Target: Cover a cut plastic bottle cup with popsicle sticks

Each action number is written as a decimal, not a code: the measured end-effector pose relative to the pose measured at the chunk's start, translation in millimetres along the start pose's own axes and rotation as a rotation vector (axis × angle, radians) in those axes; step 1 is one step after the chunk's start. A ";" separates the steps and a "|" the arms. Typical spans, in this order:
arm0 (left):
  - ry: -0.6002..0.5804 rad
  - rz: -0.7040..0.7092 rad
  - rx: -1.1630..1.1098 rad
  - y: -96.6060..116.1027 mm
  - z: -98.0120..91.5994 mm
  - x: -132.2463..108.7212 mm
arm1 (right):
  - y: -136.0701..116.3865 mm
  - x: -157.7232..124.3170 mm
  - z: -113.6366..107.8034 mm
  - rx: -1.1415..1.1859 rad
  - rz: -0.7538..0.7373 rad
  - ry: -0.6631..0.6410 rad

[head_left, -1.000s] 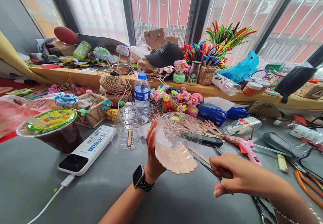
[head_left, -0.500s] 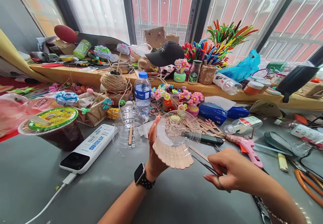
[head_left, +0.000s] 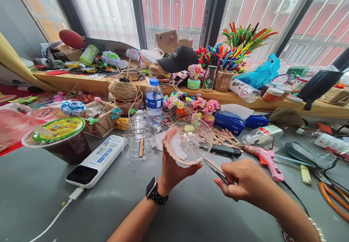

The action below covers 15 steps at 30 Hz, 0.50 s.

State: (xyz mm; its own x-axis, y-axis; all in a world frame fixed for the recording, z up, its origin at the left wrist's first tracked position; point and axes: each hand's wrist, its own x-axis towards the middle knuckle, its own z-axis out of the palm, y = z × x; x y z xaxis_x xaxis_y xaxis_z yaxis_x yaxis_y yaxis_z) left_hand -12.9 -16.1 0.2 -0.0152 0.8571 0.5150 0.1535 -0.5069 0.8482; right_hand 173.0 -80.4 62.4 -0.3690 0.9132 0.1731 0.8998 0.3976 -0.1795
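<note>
My left hand (head_left: 174,173), with a watch on its wrist, is wrapped round a clear plastic piece with a round, bowl-like opening (head_left: 200,134), held above the grey table. The opening tilts toward me; craft sticks fixed along its near edge are mostly hidden by the hand. In my right hand (head_left: 244,180) is a pair of scissors (head_left: 223,176), fingers in the handles, blades pointing at the bowl's lower right edge. A loose craft stick (head_left: 212,163) runs alongside the blades, pinched in the same hand. Whether it touches the plastic I cannot tell.
Loose craft sticks (head_left: 225,136) lie behind the bowl, beside a dark-handled tool (head_left: 225,150). A pink glue gun (head_left: 268,162) rests at right. On the left are a cut clear bottle (head_left: 139,136), a white power bank (head_left: 96,162) and a lidded drink cup (head_left: 68,147).
My left hand has turned the plastic piece, so its fan of craft sticks is now mostly out of sight and the opening shows. My right hand has shifted slightly left with the scissors and stick.
</note>
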 end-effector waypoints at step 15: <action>-0.215 -0.351 -0.077 -2.4 12.9 2.1 | 4.3 18.0 16.4 -0.145 0.215 0.207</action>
State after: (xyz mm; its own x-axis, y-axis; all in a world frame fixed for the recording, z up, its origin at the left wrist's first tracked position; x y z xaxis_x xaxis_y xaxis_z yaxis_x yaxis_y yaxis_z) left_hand -0.6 -11.9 -2.3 0.1544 0.9746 0.1623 0.1014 -0.1790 0.9786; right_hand 166.4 -60.8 48.9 -0.1255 0.9312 0.3422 0.9812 0.1675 -0.0960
